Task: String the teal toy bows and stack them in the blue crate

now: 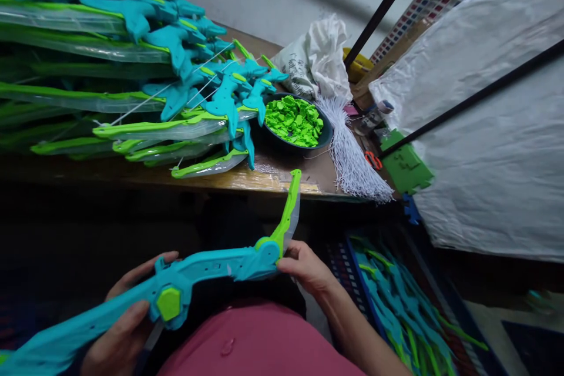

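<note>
Plainly, the bow (211, 261) was held between the shirt (264, 341) and the table (259, 181), its teal body clasped by the left hand (121, 323), thumb on the near side and fingers (150, 264) on the far side. Narrowly pinched by the right hand (304, 270) was the base of its lime, clear-edged limb (288, 211), which was angled upward.

Rose-pink shirt (264, 343), bare right forearm (355, 323)
</note>
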`<state>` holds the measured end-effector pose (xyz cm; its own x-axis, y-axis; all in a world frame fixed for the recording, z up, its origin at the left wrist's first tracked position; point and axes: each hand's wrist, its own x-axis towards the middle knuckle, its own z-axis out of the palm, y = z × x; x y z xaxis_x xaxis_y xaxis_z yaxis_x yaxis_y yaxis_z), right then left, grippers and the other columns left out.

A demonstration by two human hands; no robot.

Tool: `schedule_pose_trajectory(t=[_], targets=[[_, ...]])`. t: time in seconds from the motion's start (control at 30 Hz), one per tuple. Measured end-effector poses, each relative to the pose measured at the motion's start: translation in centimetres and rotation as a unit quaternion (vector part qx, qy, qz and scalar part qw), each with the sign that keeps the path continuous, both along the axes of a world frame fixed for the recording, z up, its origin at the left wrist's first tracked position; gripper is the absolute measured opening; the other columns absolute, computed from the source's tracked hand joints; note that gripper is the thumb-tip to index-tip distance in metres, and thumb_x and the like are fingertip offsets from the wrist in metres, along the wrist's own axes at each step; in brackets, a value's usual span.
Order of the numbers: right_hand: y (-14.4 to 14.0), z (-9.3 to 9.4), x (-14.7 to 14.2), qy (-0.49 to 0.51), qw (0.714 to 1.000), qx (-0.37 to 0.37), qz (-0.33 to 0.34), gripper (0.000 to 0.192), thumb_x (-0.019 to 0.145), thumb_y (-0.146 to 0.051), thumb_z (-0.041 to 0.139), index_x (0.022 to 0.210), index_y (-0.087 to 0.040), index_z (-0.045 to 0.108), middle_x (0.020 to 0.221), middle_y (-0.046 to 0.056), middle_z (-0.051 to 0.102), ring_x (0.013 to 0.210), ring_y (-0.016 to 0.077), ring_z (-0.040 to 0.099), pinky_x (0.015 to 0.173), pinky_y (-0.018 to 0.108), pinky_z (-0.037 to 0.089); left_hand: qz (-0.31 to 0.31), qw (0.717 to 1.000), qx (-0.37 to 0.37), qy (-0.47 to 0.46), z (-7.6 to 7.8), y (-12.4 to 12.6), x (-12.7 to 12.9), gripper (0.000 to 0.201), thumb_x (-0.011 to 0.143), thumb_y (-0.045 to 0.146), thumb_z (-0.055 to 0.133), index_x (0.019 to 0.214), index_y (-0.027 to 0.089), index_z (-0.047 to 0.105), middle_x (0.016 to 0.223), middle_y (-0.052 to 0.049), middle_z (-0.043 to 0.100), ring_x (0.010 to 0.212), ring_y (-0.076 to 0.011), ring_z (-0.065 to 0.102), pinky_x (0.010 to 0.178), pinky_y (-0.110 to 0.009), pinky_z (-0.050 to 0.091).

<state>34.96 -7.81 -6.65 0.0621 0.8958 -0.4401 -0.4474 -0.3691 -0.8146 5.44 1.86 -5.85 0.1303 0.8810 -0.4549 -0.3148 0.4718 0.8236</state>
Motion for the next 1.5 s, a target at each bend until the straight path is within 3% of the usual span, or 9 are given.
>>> schedule_pose_trajectory(t=[0.23, 0.57, 0.7, 0.8, 0.9, 1.07, 1.27, 1.4, 1.5], targets=[[1.3, -0.4, 0.2, -0.076, 0.997, -0.013, 0.001, 0.061, 0.048, -0.040, 0.100, 0.100, -0.019, 0.075, 0.096, 0.002, 0.075, 0.090, 0.0206, 0.067, 0.092, 0.035, 0.052, 0.019, 0.999, -0.018, -0.034, 0.6, -0.7, 0.0, 0.069, 0.048, 0.046, 0.095, 0.114, 0.037, 0.073, 0.113, -0.002, 0.075, 0.114, -0.0336, 0.067, 0.081, -0.032, 0.065], [1.8, 0.6, 0.0, -0.126, 0.992, 0.012, 0.030, 0.049, 0.054, -0.036, 0.097, 0.095, -0.020, 0.075, 0.095, 0.002, 0.075, 0.090, 0.0222, 0.067, 0.089, 0.035, 0.055, 0.044, 0.991, -0.093, -0.087, -1.8, -1.2, 0.0, 0.040, 0.058, 0.044, 0.092, 0.095, 0.043, 0.078, 0.121, 0.004, 0.073, 0.134, -0.0349, 0.055, 0.099, -0.043, 0.058], [1.7, -0.3, 0.5, -0.148, 0.986, 0.037, 0.068, 0.036, 0.068, -0.040, 0.090, 0.090, -0.017, 0.076, 0.091, 0.003, 0.075, 0.084, 0.0199, 0.067, 0.084, 0.032, 0.054, -0.027, 0.990, -0.102, -0.093, -3.2, -1.3, -0.2, 0.056, 0.069, 0.054, 0.084, 0.122, 0.040, 0.073, 0.141, -0.002, 0.064, 0.139, -0.0315, 0.051, 0.108, -0.039, 0.053], [1.5, -1.1, 1.4, -0.180, 0.980, 0.047, 0.070, 0.038, 0.069, -0.043, 0.089, 0.092, -0.016, 0.075, 0.092, 0.004, 0.075, 0.084, 0.0206, 0.066, 0.083, 0.032, 0.054, -0.181, 0.972, -0.151, 0.018, -4.0, -1.8, -1.9, 0.059, 0.070, 0.069, 0.079, 0.113, 0.029, 0.079, 0.130, -0.014, 0.070, 0.126, -0.0378, 0.062, 0.106, -0.046, 0.054], [1.3, -1.5, 2.1, -0.266, 0.957, 0.064, 0.099, 0.041, 0.073, -0.049, 0.087, 0.095, -0.016, 0.074, 0.093, 0.004, 0.073, 0.086, 0.0208, 0.065, 0.083, 0.032, 0.052, -0.349, 0.913, -0.069, 0.200, -2.4, -1.3, -2.8, 0.053, 0.067, 0.073, 0.076, 0.090, 0.025, 0.085, 0.102, -0.018, 0.077, 0.101, -0.0406, 0.071, 0.089, -0.046, 0.062], [1.5, -1.7, 1.3, -0.364, 0.912, 0.121, 0.147, 0.049, 0.075, -0.058, 0.085, 0.096, -0.016, 0.073, 0.087, 0.001, 0.068, 0.078, 0.0164, 0.059, 0.074, 0.026, 0.047, -0.347, 0.861, 0.247, 0.278, 0.8, 1.6, 2.6, 0.053, 0.061, 0.056, 0.087, 0.108, 0.032, 0.082, 0.117, -0.013, 0.074, 0.112, -0.0391, 0.067, 0.099, -0.042, 0.057], [0.7, -2.3, 0.7, -0.414, 0.880, 0.182, 0.148, 0.057, 0.077, -0.067, 0.079, 0.103, -0.018, 0.069, 0.093, 0.002, 0.067, 0.083, 0.0171, 0.060, 0.075, 0.026, 0.047, -0.448, 0.838, 0.213, 0.230, -1.7, 2.2, 9.8, 0.053, 0.056, 0.039, 0.089, 0.108, 0.031, 0.081, 0.114, -0.012, 0.076, 0.112, -0.0445, 0.067, 0.103, -0.060, 0.051], [0.0, -1.7, 1.4, -0.518, 0.816, 0.223, 0.129, 0.058, 0.079, -0.072, 0.074, 0.097, -0.018, 0.066, 0.094, 0.004, 0.065, 0.085, 0.0192, 0.059, 0.074, 0.028, 0.044, -0.463, 0.822, 0.237, 0.231, -2.6, 1.8, 10.9, 0.036, 0.055, 0.032, 0.084, 0.091, 0.030, 0.082, 0.096, -0.007, 0.077, 0.096, -0.0397, 0.069, 0.089, -0.048, 0.058], [0.3, 0.9, 1.7, -0.527, 0.809, 0.240, 0.100, 0.055, 0.080, -0.071, 0.075, 0.097, -0.020, 0.066, 0.092, 0.003, 0.064, 0.084, 0.0180, 0.059, 0.071, 0.027, 0.043, -0.451, 0.833, 0.251, 0.200, -2.9, 1.5, 11.0, 0.039, 0.057, 0.029, 0.078, 0.096, 0.031, 0.080, 0.092, -0.005, 0.075, 0.091, -0.0354, 0.068, 0.088, -0.043, 0.058]])
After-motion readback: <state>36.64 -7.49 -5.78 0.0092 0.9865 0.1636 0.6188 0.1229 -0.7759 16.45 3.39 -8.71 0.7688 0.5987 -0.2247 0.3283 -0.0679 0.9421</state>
